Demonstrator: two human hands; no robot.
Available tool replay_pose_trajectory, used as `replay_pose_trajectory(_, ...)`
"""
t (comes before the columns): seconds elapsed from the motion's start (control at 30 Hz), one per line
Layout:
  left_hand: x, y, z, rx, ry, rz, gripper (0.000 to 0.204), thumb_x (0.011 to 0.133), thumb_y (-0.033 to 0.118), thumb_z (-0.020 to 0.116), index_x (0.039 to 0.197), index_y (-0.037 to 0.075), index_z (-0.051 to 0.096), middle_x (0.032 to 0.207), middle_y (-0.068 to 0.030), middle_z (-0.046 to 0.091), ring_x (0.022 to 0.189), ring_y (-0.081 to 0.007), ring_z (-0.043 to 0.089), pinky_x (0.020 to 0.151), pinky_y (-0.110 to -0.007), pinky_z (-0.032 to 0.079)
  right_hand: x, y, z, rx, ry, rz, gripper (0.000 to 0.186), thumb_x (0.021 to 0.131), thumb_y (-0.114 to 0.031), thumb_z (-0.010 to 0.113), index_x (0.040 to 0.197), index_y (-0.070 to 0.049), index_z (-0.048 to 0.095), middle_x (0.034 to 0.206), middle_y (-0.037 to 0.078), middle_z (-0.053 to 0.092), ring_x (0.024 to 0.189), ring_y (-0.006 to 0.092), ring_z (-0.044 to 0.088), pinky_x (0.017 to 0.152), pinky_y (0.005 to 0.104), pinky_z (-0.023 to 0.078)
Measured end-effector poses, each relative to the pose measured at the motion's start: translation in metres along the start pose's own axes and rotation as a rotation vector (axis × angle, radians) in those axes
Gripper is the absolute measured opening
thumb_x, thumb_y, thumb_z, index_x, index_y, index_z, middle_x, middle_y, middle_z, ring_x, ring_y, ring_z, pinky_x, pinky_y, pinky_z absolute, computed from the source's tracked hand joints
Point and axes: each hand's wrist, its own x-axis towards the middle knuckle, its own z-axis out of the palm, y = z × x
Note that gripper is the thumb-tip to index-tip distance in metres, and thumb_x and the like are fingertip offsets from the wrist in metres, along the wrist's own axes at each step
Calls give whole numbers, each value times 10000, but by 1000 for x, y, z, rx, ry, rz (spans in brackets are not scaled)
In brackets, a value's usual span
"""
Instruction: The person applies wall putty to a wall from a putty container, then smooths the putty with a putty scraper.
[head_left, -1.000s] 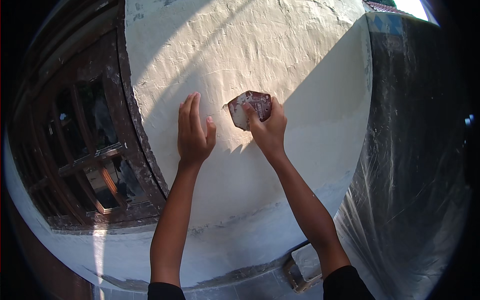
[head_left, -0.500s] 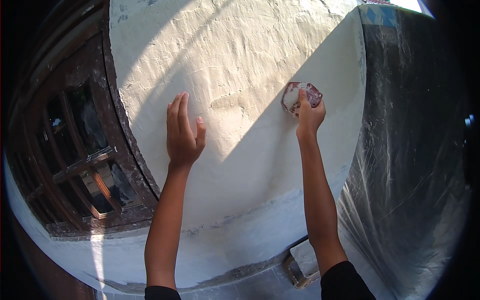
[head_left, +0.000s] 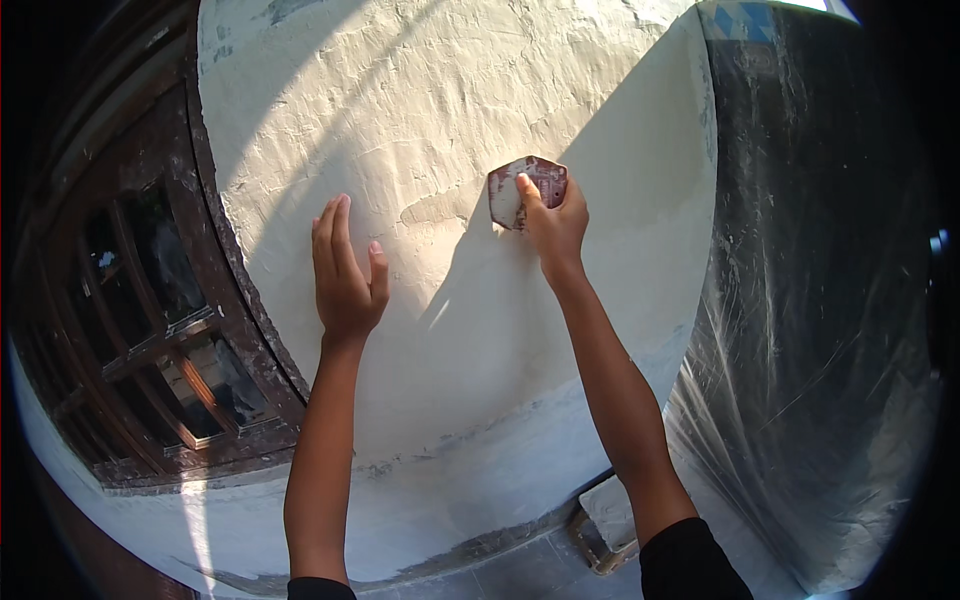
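My right hand (head_left: 557, 222) grips a flat reddish-brown scraper (head_left: 545, 180) smeared with pale plaster, thumb on its face. The scraper is at the cream plastered wall (head_left: 440, 370), where the sunlit part meets shade; whether its edge touches cannot be told. To the left, my left hand (head_left: 346, 275) is raised with fingers stretched out and thumb apart, holding nothing. Its palm is turned toward the wall, and I cannot tell whether it touches. Rough ridges mark the upper wall, while the lower part looks smoother.
A dark wooden window frame (head_left: 245, 300) with glass panes borders the wall on the left. Clear plastic sheeting (head_left: 800, 350) hangs over a dark surface on the right. Below, a small plaster-smeared wooden stand (head_left: 605, 525) rests on the grey tiled floor (head_left: 505, 578).
My right hand has moved left across the wall with the scraper, from the shaded part to the edge of the sunlight. The left hand stays raised and has shifted slightly left in view.
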Motion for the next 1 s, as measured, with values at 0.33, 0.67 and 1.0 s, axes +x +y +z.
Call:
replay_pose_trajectory(0.33,-5,-3,1,-22,-41,1,571,947,147,489,1471,-27,346,1443,-238,443,1352,-415,429,1166,-543,294,-31,-14,0,97,-44,-162,317,871,-251,781,968,4,618,860,98,661,730,191,620,688,355,504)
replay_pose_trajectory(0.67,-2,-1,0,-25,-16,-24,574,941,133,490,1476,-17,345,1439,-241,442,1359,-418,419,1165,-547,289,-3,4,0,-70,-32,-70,297,866,-226,756,950,17,606,884,161,649,781,239,636,705,384,497)
replay_pose_trajectory(1.0,-5,-2,1,13,-36,-16,566,943,114,484,1476,-16,345,1442,-226,447,1359,-404,424,1163,-543,297,-22,-11,-11,162,-84,-84,280,885,-238,767,924,-5,616,855,81,647,763,157,606,682,329,501)
